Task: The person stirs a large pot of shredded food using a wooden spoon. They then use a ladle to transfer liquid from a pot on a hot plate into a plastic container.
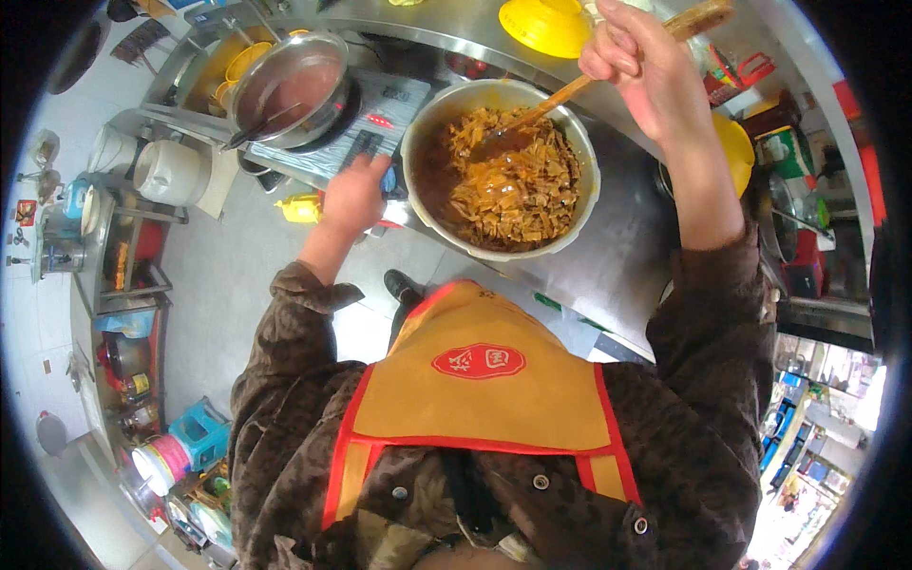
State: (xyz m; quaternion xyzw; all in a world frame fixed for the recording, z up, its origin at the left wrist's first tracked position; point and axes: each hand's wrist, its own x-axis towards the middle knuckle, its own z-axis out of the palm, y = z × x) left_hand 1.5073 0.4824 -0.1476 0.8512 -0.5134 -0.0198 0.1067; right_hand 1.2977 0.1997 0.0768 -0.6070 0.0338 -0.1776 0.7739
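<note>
A large metal pot (588, 221) on the counter holds brown, oily, shredded food (524, 189) with reddish liquid at its left side. My right hand (638, 68) grips a long wooden paddle (559, 96), whose lower end dips into the food. Left of the pot, my left hand (354, 194) is closed around something at the pot's side, with a blue cloth (389, 179) showing beside the fingers; a dark handle-like piece lies just beyond them. Further left, a steel pan (324, 57) of pinkish-brown liquid sits on an electric cooktop (413, 92), with a dark-handled utensil (263, 125) inside.
A yellow bowl (545, 28) rests on the back ledge, and another yellow container (734, 153) stands right of my forearm. A yellow squeeze bottle (301, 208) is beside the left hand. White buckets (167, 171) and shelving line the left side; a blue stool (199, 434) stands lower left.
</note>
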